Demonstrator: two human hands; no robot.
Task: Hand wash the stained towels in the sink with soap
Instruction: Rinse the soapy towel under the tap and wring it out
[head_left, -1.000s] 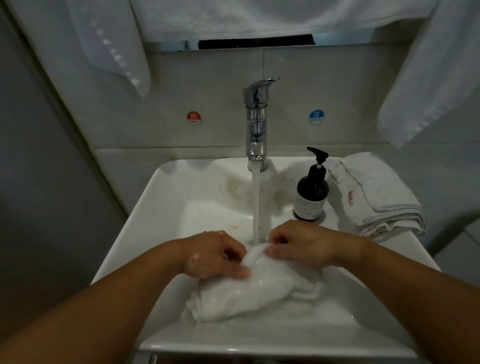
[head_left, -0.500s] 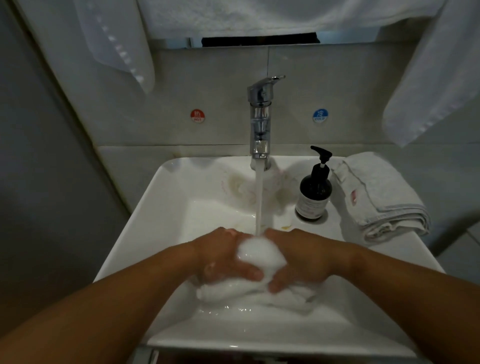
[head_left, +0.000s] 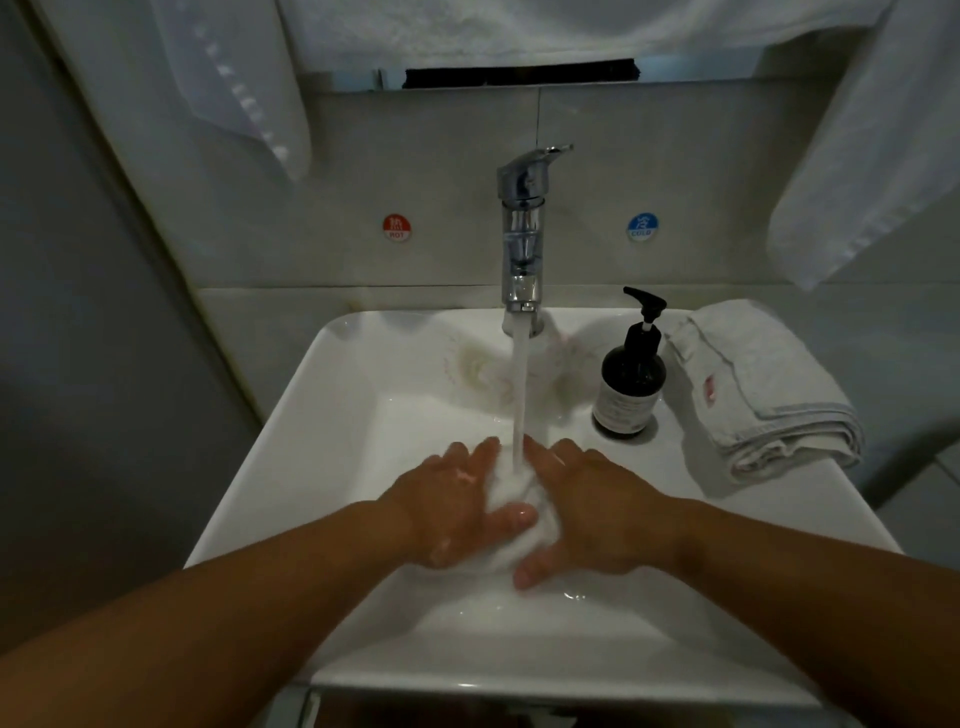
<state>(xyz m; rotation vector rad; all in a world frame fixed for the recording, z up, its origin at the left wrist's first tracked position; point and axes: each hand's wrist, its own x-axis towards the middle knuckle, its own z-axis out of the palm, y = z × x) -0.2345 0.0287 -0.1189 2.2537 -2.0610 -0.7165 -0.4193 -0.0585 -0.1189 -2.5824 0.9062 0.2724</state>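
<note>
Head view: left hand (head_left: 452, 501) and right hand (head_left: 597, 514), flat, sandwich one wet towel (head_left: 511, 550).

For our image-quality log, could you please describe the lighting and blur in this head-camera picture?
Head view: dim overall, with the white sink brightest; left hand, right hand and towel slightly motion-blurred; wide-angle distortion bows the edges; faucet fairly sharp.

- Towel (head_left: 519, 551) and sink (head_left: 332, 415) are seen as white.
- Bottle (head_left: 632, 364) is coloured black, label (head_left: 621, 410) pale.
- Red sticker (head_left: 396, 227) and blue sticker (head_left: 642, 226) are noted.
- Folded towel (head_left: 769, 384) is tagged red.
</note>
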